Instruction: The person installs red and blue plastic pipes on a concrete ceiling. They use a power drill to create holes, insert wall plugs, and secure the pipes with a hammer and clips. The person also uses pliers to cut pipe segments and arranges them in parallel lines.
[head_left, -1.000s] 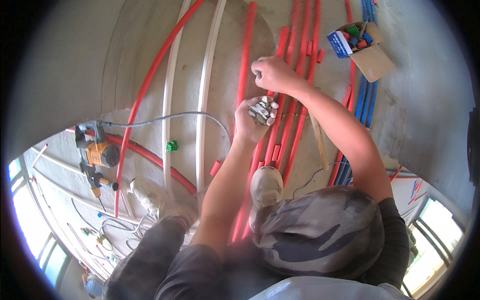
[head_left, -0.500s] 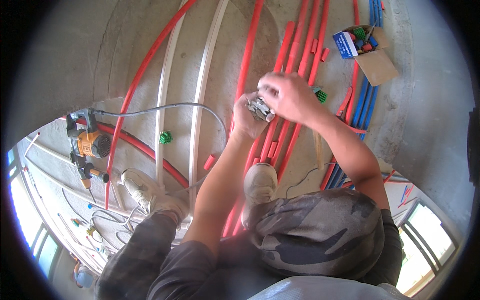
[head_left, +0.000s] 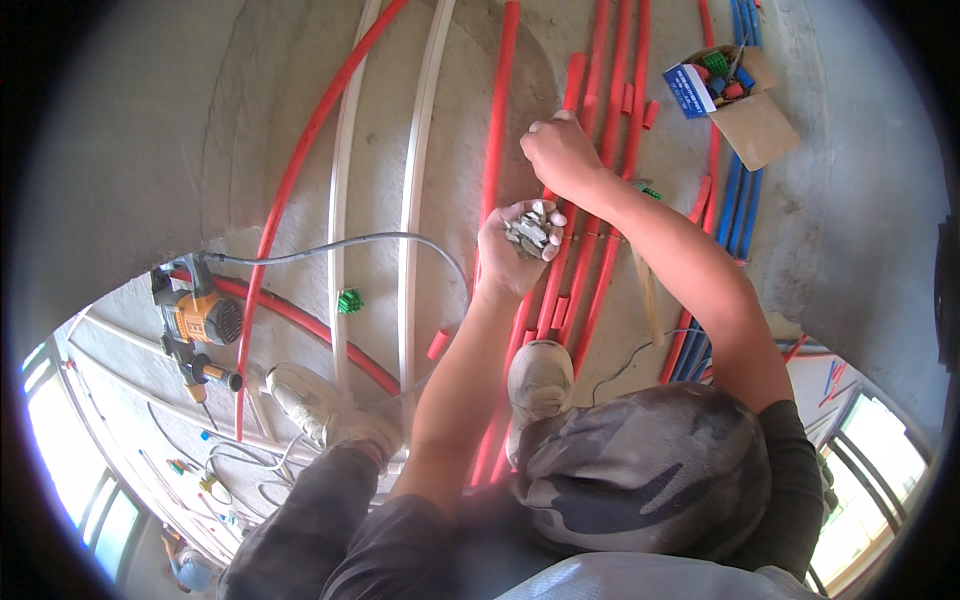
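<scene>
My left hand (head_left: 505, 262) is cupped palm up and holds several small grey stone or concrete chips (head_left: 531, 234). Its fingers curl around the heap. Farther off and slightly to the right, my right hand (head_left: 562, 158) is closed over the red pipes (head_left: 497, 130) on the floor. Its fingers face away, so I cannot make out what they hold, if anything. A wooden handle (head_left: 648, 295) lies beneath my right forearm, its far end partly hidden. Short red pipe sleeves (head_left: 651, 114) lie beside the long pipes.
An orange and black rotary hammer (head_left: 198, 318) lies at left, its grey cable crossing the white pipes (head_left: 411, 190). A cardboard box (head_left: 768, 135) of fittings sits at upper right near blue pipes (head_left: 737, 200). A green plastic piece (head_left: 349, 301) lies left of my forearm. Another person (head_left: 190, 570) is at far lower left.
My right hand has moved from above the left palm to farther away over the red pipes. The grey chips in my left hand now show more fully. The view has shifted slightly.
</scene>
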